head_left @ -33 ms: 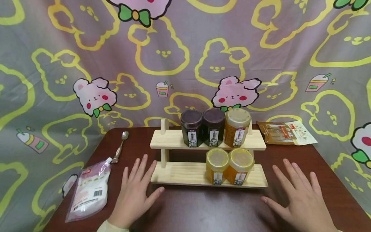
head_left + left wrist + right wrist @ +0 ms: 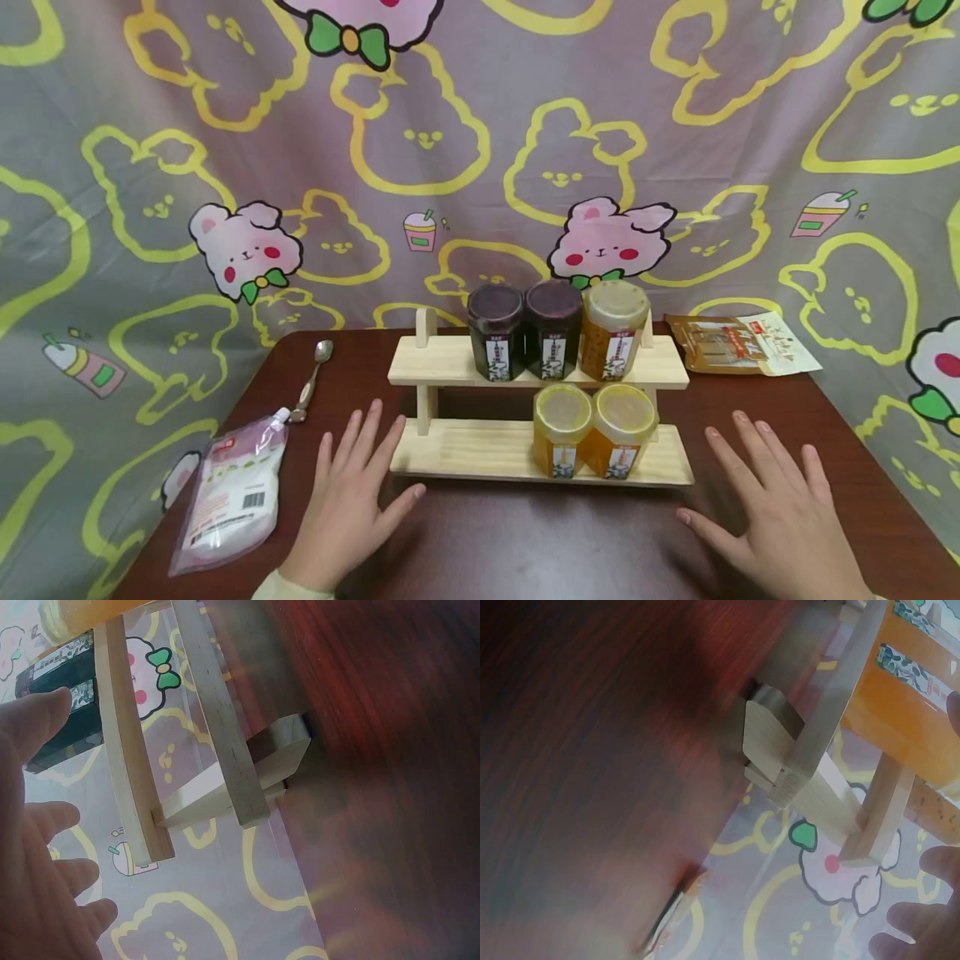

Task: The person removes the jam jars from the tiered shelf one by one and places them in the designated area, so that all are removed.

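A two-tier wooden rack (image 2: 457, 450) stands mid-table, its end also showing in both wrist views. On its upper tier are two dark-purple jars (image 2: 496, 332) and an amber jar (image 2: 615, 329) with a pale lid. Two orange-yellow jars (image 2: 562, 429) sit side by side at the right of the lower tier. My left hand (image 2: 348, 500) is spread palm down left of the rack's front, fingers straight and holding nothing. To the rack's right, my right hand (image 2: 783, 508) is likewise spread, apart from the jars.
A white-and-pink spouted pouch (image 2: 232, 487) lies at the table's left, with a metal spoon (image 2: 311, 379) behind it. At the back right lies a brown-and-cream packet (image 2: 738, 343). A patterned cloth (image 2: 480, 167) hangs behind the dark red-brown table (image 2: 517, 542).
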`<state>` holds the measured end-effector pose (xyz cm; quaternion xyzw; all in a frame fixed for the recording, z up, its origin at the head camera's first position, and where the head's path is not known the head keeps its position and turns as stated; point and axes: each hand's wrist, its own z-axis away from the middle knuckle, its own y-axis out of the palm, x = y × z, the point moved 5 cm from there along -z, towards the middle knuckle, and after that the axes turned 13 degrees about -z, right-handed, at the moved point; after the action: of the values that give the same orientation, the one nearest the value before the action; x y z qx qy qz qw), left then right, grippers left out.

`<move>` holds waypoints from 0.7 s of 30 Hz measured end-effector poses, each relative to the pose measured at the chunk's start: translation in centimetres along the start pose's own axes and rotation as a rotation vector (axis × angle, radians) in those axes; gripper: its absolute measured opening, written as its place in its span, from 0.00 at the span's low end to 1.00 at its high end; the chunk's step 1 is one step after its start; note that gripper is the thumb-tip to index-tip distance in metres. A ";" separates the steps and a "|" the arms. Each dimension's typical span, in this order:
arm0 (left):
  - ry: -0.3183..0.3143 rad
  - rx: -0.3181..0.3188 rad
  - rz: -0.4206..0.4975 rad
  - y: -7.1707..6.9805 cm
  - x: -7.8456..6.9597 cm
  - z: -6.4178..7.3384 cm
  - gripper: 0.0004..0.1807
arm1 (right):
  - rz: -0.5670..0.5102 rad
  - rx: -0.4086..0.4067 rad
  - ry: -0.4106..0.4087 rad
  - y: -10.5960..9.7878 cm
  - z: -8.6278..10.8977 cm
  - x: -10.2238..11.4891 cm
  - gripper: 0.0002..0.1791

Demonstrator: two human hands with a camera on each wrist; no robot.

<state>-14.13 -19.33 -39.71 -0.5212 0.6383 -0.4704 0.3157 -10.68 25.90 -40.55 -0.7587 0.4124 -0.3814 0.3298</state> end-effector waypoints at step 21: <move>-0.043 -0.020 0.239 0.6 -0.5 0.5 0.50 | -0.188 -0.159 -0.131 -1.8 -1.1 1.3 0.49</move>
<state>-13.79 -18.95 -40.53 -0.4544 0.6935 -0.4118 0.3782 -10.51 25.30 -38.15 -0.8411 0.3461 -0.3263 0.2576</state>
